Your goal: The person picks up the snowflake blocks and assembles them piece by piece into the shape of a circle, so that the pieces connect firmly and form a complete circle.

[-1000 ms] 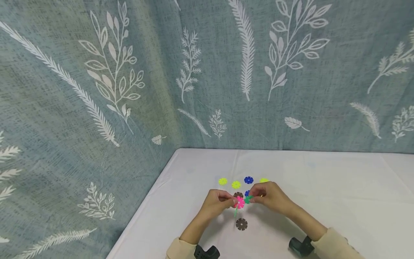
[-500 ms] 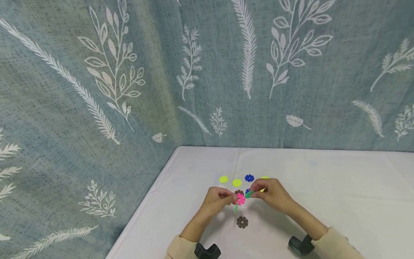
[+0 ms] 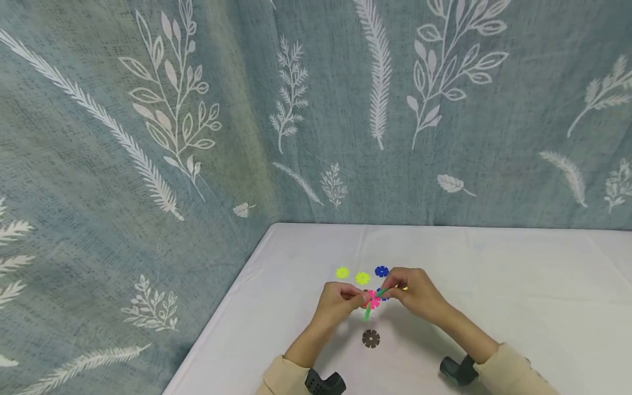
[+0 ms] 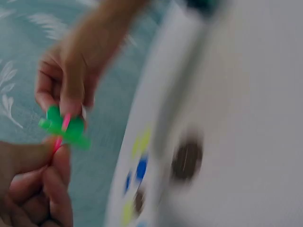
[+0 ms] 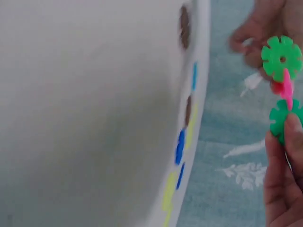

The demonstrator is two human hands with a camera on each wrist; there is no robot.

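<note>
My left hand [image 3: 340, 302] pinches a pink notched flower disc [image 3: 373, 302] above the table. A light green flower disc [image 5: 272, 57] is joined edgewise to it, hanging below in the head view. Thumb and fingers of my right hand [image 3: 415, 292] pinch a darker green flower disc [image 5: 278, 119]. Its edge meets the rim of the pink disc [image 5: 287, 91], the two crossing at an angle. A bit of red [image 5: 276, 88] shows beside the pink disc at the left fingers. The left wrist view is blurred; green and pink overlap between both hands there.
On the white table [image 3: 494, 285], a brown flower disc [image 3: 371, 338] lies nearest the person. Beyond the hands lie yellow discs [image 3: 342, 272] and blue discs [image 3: 382, 271], some partly hidden. A leaf-patterned curtain [image 3: 316, 109] stands behind and at the left.
My left hand has moved slightly right with the pink disc. The right hand's green disc has turned edge-on, and from a small gap it now meets the pink disc.
</note>
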